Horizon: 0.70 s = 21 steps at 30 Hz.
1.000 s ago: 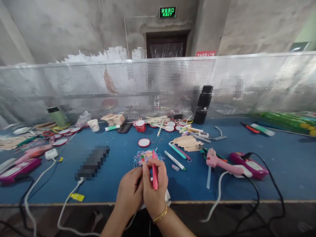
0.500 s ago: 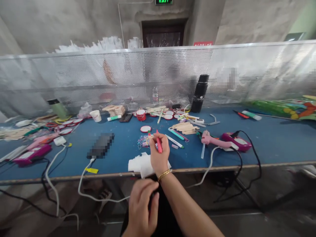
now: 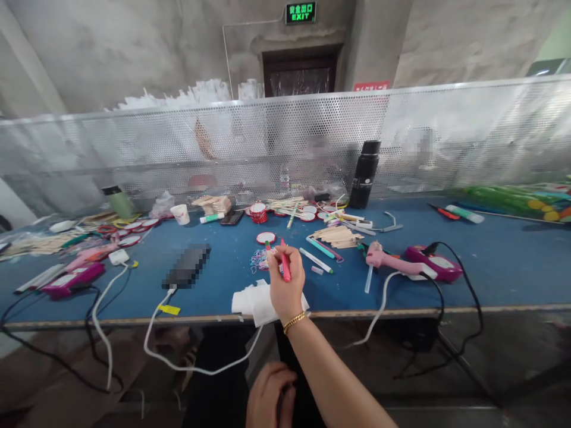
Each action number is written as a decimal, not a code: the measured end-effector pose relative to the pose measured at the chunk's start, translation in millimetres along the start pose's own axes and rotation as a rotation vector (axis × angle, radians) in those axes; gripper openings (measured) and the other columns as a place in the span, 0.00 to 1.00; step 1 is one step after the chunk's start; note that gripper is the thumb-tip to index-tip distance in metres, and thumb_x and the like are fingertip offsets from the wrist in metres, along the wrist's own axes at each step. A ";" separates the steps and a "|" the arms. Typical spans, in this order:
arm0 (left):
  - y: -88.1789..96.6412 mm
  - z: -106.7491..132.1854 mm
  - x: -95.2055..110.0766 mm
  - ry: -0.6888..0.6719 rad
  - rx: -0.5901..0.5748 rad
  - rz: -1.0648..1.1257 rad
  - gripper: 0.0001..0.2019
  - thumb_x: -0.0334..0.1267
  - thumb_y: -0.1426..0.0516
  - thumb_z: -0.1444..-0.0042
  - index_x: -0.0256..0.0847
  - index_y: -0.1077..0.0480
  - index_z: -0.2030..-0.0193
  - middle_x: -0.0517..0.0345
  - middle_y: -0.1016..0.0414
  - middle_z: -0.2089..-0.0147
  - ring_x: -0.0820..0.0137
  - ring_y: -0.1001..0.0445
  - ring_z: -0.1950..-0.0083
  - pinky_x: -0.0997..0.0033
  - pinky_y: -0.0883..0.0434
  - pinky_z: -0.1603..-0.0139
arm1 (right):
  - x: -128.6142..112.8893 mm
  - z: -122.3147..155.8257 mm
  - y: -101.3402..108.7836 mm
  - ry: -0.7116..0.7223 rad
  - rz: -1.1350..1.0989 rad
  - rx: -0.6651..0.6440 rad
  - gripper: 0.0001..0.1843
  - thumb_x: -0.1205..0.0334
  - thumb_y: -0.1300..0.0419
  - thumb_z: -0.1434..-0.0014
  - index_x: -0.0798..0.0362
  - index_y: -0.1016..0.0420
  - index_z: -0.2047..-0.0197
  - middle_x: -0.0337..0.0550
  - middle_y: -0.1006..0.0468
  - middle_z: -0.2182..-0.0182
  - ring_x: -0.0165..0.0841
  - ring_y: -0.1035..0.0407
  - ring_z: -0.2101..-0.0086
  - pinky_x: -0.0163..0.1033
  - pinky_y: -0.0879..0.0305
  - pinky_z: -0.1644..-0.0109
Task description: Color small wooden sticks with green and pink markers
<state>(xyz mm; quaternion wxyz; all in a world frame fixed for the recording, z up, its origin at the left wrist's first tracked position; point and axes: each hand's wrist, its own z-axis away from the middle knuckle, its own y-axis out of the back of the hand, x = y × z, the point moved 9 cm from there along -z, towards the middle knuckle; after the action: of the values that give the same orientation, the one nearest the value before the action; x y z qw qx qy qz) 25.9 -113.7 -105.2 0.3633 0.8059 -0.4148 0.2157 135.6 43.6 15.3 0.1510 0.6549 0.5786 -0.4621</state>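
Note:
My right hand (image 3: 285, 284) rests near the front edge of the blue table (image 3: 491, 267), closed on a red marker (image 3: 285, 267) that points up and away. A short green-tipped stick (image 3: 267, 244) also rises from its fingers. Under the wrist lies crumpled white paper (image 3: 250, 302). Just beyond the hand is a small heap of coloured rubber bands (image 3: 257, 259). My left hand (image 3: 267, 397) is low, below the table edge over dark clothing. Its fingers are curled, and what they hold, if anything, is hidden.
A pink glue gun (image 3: 392, 260) with its cable lies to the right, beside a purple device (image 3: 435, 263). Wooden sticks (image 3: 339, 235), markers (image 3: 316, 260), red-rimmed lids (image 3: 266, 237) and a black bottle (image 3: 364, 173) stand further back. A blurred phone (image 3: 187, 266) lies left. A perforated metal screen (image 3: 134, 154) closes the far side.
My left hand left the marker and dropped below the table edge toward my lap. My right hand stayed on the table with the red marker. The camera view shifted back.

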 end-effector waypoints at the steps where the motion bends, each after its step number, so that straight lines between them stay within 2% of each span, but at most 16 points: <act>1: 5.8 -7.7 4.3 -0.016 0.023 0.008 0.10 0.38 0.48 0.33 0.47 0.24 0.57 0.48 0.20 0.58 0.61 0.19 0.58 0.63 0.20 0.59 | 0.2 -0.1 0.2 -0.001 0.003 -0.001 0.10 0.56 0.37 0.37 0.51 0.29 0.55 0.39 0.25 0.66 0.33 0.28 0.65 0.40 0.29 0.57; 6: 32.5 -48.6 34.3 -0.218 0.129 0.004 0.10 0.29 0.45 0.36 0.45 0.26 0.52 0.51 0.22 0.55 0.65 0.21 0.55 0.67 0.22 0.56 | 1.6 -0.5 -0.7 -0.003 0.027 -0.003 0.10 0.56 0.38 0.37 0.51 0.28 0.54 0.38 0.25 0.67 0.32 0.29 0.66 0.40 0.29 0.57; 9: 46.0 -81.6 48.5 -0.275 0.194 -0.047 0.11 0.27 0.46 0.35 0.43 0.27 0.51 0.51 0.24 0.53 0.65 0.23 0.51 0.66 0.23 0.51 | 1.6 -0.9 -1.5 0.003 0.024 0.001 0.10 0.56 0.38 0.36 0.51 0.29 0.54 0.38 0.25 0.67 0.32 0.29 0.67 0.39 0.30 0.58; 12: 54.5 -118.4 51.3 -0.227 0.251 -0.042 0.09 0.29 0.46 0.34 0.42 0.28 0.51 0.50 0.26 0.52 0.65 0.25 0.51 0.67 0.24 0.53 | -0.2 -1.6 -1.4 0.008 0.035 0.002 0.10 0.56 0.39 0.36 0.51 0.29 0.55 0.37 0.25 0.68 0.32 0.29 0.68 0.39 0.29 0.58; 15: 54.7 -150.6 42.3 -0.138 0.262 -0.009 0.10 0.30 0.48 0.33 0.41 0.31 0.48 0.49 0.28 0.49 0.67 0.25 0.53 0.66 0.25 0.53 | -2.8 -2.1 0.4 0.000 0.051 0.005 0.10 0.57 0.38 0.37 0.51 0.29 0.55 0.37 0.24 0.68 0.32 0.28 0.67 0.40 0.29 0.57; 18: 44.9 -175.6 25.4 -0.026 0.174 -0.023 0.10 0.31 0.47 0.35 0.41 0.31 0.49 0.47 0.27 0.49 0.65 0.25 0.52 0.63 0.25 0.51 | -5.4 -2.3 2.7 -0.005 0.053 0.012 0.10 0.58 0.37 0.38 0.51 0.28 0.56 0.38 0.24 0.66 0.32 0.27 0.65 0.40 0.28 0.56; 21: 30.4 -192.5 10.9 0.066 0.036 0.016 0.10 0.34 0.46 0.36 0.41 0.29 0.49 0.47 0.23 0.49 0.62 0.23 0.51 0.60 0.25 0.50 | -6.8 -2.6 3.3 -0.009 0.032 0.020 0.10 0.57 0.37 0.39 0.51 0.28 0.56 0.38 0.23 0.66 0.32 0.27 0.65 0.40 0.28 0.55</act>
<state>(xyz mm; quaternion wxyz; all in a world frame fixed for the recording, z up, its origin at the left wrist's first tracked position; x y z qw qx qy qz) -2.0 15.9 38.0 0.3607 0.8014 -0.4049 0.2526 140.3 40.4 20.9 0.1544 0.6633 0.5630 -0.4682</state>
